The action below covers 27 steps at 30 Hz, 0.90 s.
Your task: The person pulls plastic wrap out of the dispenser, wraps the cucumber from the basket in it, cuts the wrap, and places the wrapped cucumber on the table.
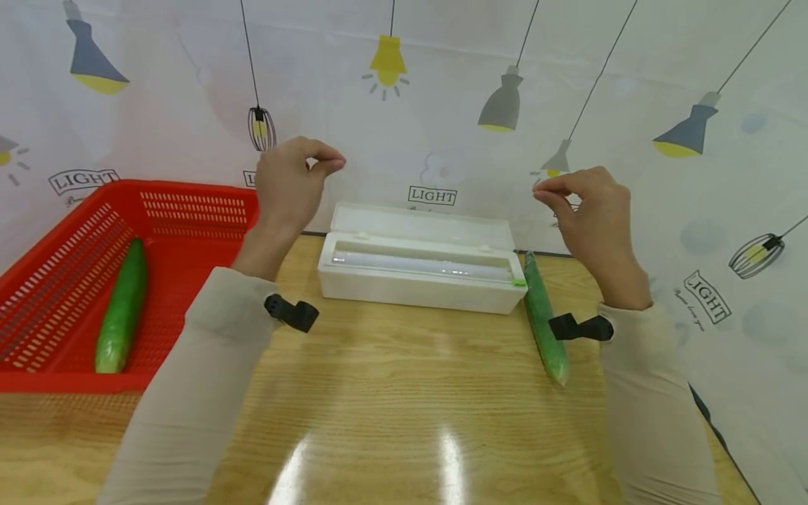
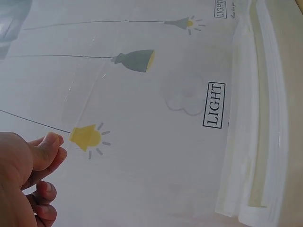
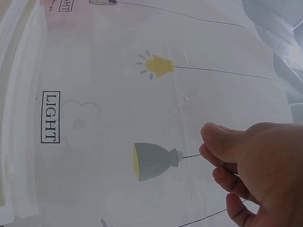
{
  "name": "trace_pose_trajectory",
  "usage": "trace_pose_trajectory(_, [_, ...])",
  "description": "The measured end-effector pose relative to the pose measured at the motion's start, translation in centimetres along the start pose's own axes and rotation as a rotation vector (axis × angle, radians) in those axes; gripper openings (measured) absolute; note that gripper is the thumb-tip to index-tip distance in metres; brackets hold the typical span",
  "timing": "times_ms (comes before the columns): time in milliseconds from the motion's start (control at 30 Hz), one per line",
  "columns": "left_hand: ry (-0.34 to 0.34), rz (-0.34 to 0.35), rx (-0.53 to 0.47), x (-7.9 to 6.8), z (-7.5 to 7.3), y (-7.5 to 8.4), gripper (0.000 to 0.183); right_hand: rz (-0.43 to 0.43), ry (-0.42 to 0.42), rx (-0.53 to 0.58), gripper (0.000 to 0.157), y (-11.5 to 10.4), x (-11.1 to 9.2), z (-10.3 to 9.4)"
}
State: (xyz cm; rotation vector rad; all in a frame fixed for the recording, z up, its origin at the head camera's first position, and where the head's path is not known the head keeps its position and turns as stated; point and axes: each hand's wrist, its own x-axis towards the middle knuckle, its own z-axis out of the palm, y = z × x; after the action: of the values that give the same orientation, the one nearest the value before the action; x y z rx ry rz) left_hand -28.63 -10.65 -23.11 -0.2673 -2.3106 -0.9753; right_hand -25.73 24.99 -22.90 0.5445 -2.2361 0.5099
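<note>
Both hands are raised above a white cling film box [image 1: 419,289], thumb pinched against the fingers. My left hand [image 1: 290,186] is at the upper left of the box. The right hand [image 1: 593,217] is at its upper right. Between them a clear sheet of cling film [image 2: 90,92] is stretched, showing only as faint creases and glints in the wrist views. Each hand pinches its edge. Inside the box, whose lid [image 1: 423,226] stands open toward the wall, lies the film roll [image 1: 419,265]. A small green piece [image 1: 519,282] sits at the box's right end.
A red slotted basket [image 1: 196,210] at the left holds one unwrapped cucumber [image 1: 120,315]. Another cucumber [image 1: 544,319], covered in shiny film, lies on the wooden table [image 1: 391,393] right of the box. Behind the table rises a white wall covering [image 1: 442,105] printed with lamps.
</note>
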Motion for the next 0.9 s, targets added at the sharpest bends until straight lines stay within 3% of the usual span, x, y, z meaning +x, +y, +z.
trace_pose_trajectory(900, [0.133,0.201,0.006,0.3,-3.4,2.8,0.021,-0.048,0.152,0.006,0.009,-2.7,1.1,-3.8])
